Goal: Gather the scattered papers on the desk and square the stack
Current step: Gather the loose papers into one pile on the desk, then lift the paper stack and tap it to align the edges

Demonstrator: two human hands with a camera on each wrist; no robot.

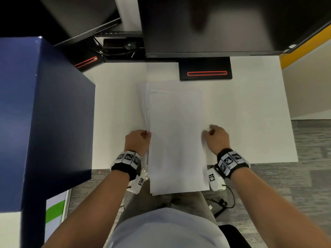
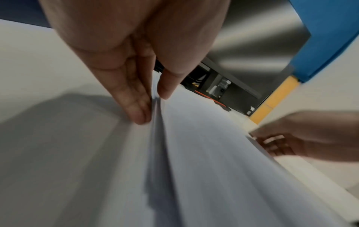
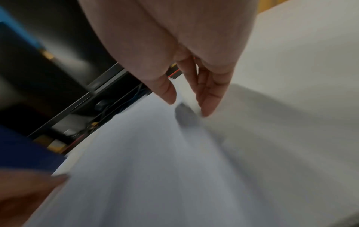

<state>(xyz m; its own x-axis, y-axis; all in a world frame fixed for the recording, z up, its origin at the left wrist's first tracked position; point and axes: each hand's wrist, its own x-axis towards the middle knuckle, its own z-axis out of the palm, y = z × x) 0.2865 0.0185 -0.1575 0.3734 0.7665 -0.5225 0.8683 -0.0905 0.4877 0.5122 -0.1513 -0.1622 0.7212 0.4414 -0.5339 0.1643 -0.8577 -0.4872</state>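
Note:
A stack of white papers [image 1: 176,131] lies lengthwise on the white desk [image 1: 250,113], and its near end juts past the desk's front edge toward me. The sheets' left edges are fanned and uneven. My left hand [image 1: 146,134] pinches the stack's left edge, thumb on top and fingers below, as the left wrist view shows of the left hand [image 2: 155,107] and the papers [image 2: 213,169]. My right hand [image 1: 206,133] holds the right edge; in the right wrist view my right hand [image 3: 186,106] has its thumb over the papers [image 3: 145,169] and its fingers just outside the edge.
A black monitor [image 1: 206,24] hangs over the desk's back, its base [image 1: 206,72] just beyond the stack's far end. A second monitor [image 1: 80,15] and cables [image 1: 116,49] are at the back left. A tall blue panel [image 1: 44,113] borders the desk's left side.

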